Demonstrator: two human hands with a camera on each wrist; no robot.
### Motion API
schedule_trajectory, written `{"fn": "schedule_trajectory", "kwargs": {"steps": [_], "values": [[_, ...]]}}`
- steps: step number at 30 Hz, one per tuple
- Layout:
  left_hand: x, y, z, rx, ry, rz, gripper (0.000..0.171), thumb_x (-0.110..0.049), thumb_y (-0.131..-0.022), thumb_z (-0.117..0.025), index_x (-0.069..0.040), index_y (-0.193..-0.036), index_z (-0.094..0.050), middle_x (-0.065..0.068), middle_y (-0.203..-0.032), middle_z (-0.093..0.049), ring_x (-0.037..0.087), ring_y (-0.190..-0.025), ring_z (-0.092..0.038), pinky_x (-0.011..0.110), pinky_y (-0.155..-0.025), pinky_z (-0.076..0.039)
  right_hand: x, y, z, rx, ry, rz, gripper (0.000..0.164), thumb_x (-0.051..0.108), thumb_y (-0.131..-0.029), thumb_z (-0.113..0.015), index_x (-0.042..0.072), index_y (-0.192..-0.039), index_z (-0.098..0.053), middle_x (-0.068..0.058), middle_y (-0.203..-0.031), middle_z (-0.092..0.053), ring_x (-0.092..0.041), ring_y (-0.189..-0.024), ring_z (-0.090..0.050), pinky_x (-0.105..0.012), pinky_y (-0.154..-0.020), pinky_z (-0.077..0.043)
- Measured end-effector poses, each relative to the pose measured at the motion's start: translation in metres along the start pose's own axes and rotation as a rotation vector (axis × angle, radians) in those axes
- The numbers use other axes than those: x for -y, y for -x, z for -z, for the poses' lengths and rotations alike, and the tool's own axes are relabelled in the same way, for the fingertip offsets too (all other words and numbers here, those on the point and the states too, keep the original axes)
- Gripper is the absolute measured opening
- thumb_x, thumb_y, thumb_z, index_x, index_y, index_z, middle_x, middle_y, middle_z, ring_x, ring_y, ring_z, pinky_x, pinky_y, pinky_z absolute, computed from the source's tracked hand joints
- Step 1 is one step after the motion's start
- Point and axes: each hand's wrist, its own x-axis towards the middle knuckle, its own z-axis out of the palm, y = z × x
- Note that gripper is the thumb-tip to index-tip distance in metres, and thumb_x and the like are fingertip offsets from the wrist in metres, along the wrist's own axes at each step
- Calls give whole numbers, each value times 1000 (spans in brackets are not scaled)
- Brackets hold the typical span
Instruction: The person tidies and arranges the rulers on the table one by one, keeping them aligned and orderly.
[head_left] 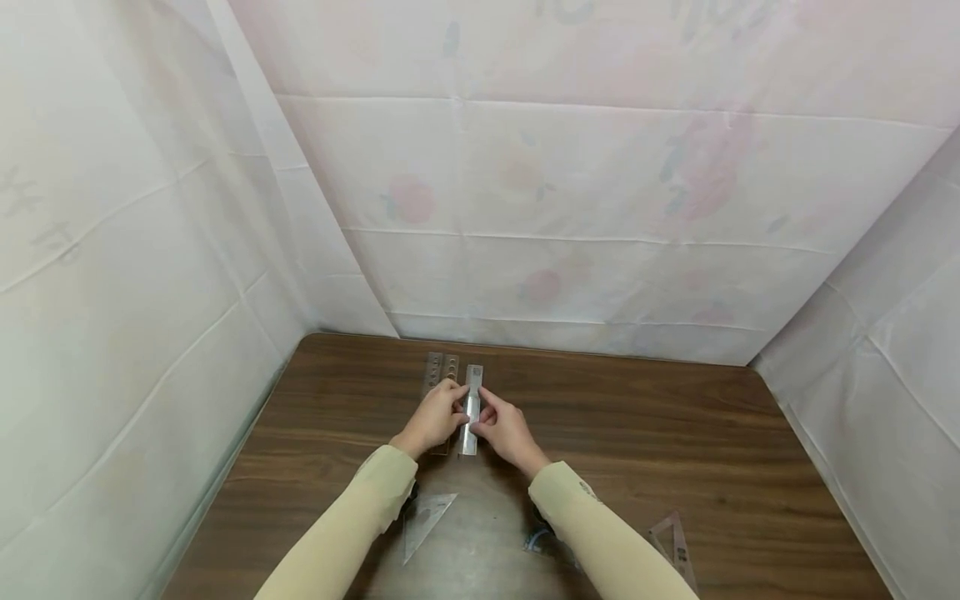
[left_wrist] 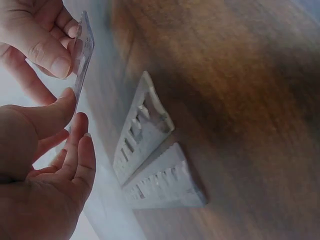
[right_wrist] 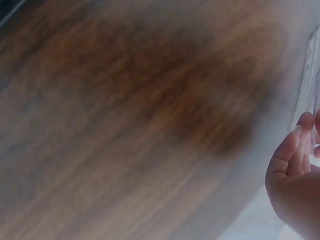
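Over the brown wooden table, left hand and right hand pinch the straight, clear plastic ruler; lightly is best.

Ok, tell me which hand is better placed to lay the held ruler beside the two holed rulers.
Probably the left hand: it holds the clear ruler by the edge facing the two holed rulers. The right hand also holds it, but from the far side.
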Motion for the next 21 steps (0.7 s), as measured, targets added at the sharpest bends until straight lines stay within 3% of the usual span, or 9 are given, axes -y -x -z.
{"fn": "schedule_trajectory", "kwargs": {"steps": [7, 17, 21], "values": [[6, -1, -9, -4, -42, -26, 52, 4, -88, -77, 14, -136, -59, 20, -118, -62, 19, -86, -65, 30, -74, -55, -5, -1, -4, 4, 26, 7, 70, 5, -90, -77, 1, -153, -48, -8, -90, -69, -7, -72, -56, -19, -66, -47], [8, -3, -14, 66, -85, 50, 54, -2, -92, -75, 10, -140, -57, 17, -122, -58, 21, -93, -65, 33, -80, -56, -4, -4, -10, 38, 74, -22, 70, 5, -92, -76, -1, -154, -45, -6, -89, -69, -7, -71, -55, -22, -68, -47], [9, -2, -15, 66, -111, 49, 50, -3, -93, -74, 10, -139, -59, 18, -127, -57, 25, -102, -64, 37, -85, -57, -4, -5, -11, 52, 92, -32, 69, 8, -94, -75, 0, -154, -44, -6, -92, -67, -8, -74, -57, -24, -70, -49]]}}
